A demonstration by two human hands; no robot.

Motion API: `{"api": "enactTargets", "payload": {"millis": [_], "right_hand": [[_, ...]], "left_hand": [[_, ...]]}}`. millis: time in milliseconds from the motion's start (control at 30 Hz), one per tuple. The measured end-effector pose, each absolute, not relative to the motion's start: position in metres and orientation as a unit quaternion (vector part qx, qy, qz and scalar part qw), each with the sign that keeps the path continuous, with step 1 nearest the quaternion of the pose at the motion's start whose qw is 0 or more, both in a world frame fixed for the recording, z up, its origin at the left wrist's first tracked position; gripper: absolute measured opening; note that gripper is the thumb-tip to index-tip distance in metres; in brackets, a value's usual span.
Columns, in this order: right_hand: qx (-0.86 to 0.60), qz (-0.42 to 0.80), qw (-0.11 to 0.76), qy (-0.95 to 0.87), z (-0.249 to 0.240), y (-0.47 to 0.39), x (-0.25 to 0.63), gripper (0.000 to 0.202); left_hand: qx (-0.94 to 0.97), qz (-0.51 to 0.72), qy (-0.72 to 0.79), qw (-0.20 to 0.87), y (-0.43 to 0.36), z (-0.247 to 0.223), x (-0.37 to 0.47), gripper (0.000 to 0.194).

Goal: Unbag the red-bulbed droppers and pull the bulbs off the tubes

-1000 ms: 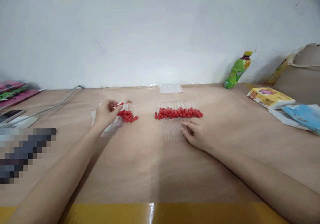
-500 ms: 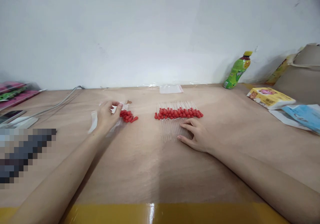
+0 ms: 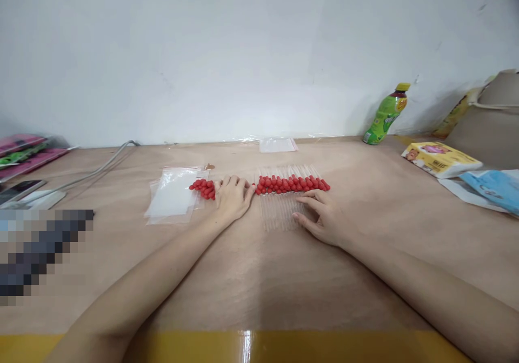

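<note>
Several clear droppers with red rubber bulbs (image 3: 290, 183) lie side by side in two facing rows, their thin tubes (image 3: 279, 212) pointing toward me and toward the wall. My right hand (image 3: 322, 217) rests at the right of the near tubes, thumb and fingers apart, its fingertips over or touching them. Between the rows and a small pile of red bulbs (image 3: 203, 188) is my left hand (image 3: 233, 198), palm down with fingers spread. Its thumb is close to the leftmost bulb of the rows; whether it touches is unclear. Left of the pile are clear plastic bags (image 3: 172, 193).
Another small clear bag (image 3: 278, 145) lies near the wall. A green bottle (image 3: 385, 115) leans at the back right. Further right are a yellow tissue pack (image 3: 441, 159) and a blue packet (image 3: 492, 189). A grey cable (image 3: 103, 163) and pink packets (image 3: 30, 155) are at left.
My left hand has moved right, from over the plastic bags to between the bulb pile and the dropper rows, uncovering the bags. My right hand has barely shifted.
</note>
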State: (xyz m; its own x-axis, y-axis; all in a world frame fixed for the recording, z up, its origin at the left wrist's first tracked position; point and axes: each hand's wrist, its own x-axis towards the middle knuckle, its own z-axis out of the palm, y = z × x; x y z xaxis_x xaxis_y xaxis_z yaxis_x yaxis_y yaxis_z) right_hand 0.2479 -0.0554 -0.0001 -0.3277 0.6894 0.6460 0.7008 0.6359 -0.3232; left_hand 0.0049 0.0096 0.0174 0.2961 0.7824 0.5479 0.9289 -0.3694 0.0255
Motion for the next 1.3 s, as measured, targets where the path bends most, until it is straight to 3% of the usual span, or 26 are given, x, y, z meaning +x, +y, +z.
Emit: {"api": "enactTargets", "payload": {"millis": [500, 833, 967, 1133, 1300], "right_hand": [[-0.435, -0.009, 0.441, -0.785, -0.006, -0.047, 0.251, 0.017], [-0.424, -0.006, 0.443, -0.790, -0.007, -0.046, 0.252, 0.015], [-0.414, -0.008, 0.447, -0.793, -0.005, -0.049, 0.252, 0.020], [-0.401, -0.023, 0.433, -0.807, 0.001, -0.056, 0.248, 0.042], [-0.381, -0.034, 0.414, -0.826, 0.001, -0.058, 0.245, 0.038]], "left_hand": [[-0.767, -0.234, -0.580, 0.145, 0.009, 0.018, 0.008, 0.032], [-0.738, -0.228, -0.625, 0.114, 0.008, 0.018, 0.005, 0.019], [-0.721, -0.285, -0.618, 0.131, -0.008, 0.017, -0.010, 0.016], [-0.753, -0.315, -0.561, 0.142, -0.034, 0.015, -0.026, 0.015], [-0.738, -0.287, -0.600, 0.115, -0.031, 0.016, -0.025, 0.017]]}}
